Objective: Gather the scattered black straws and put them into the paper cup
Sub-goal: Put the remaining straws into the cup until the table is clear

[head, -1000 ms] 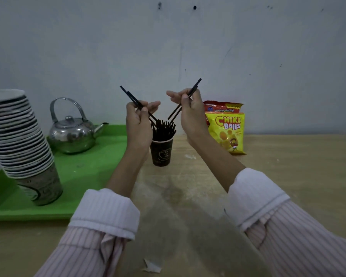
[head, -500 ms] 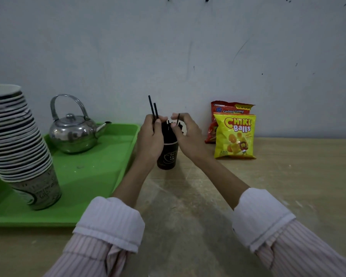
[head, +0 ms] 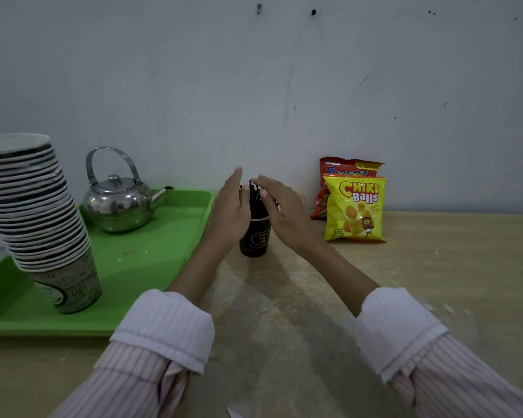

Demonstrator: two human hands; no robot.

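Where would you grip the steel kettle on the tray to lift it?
By the top of its arched handle, coming straight down from above. The kettle sits upright on the green tray, the handle stands raised over the lid, and the round polished body offers little purchase.

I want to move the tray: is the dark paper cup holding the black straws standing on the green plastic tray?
No, the dark paper cup with the black straws stands on the wooden table, just right of the green plastic tray.

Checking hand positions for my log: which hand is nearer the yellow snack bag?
Right. The right hand lies between the dark cup and the yellow snack bag; the left hand is beyond the cup.
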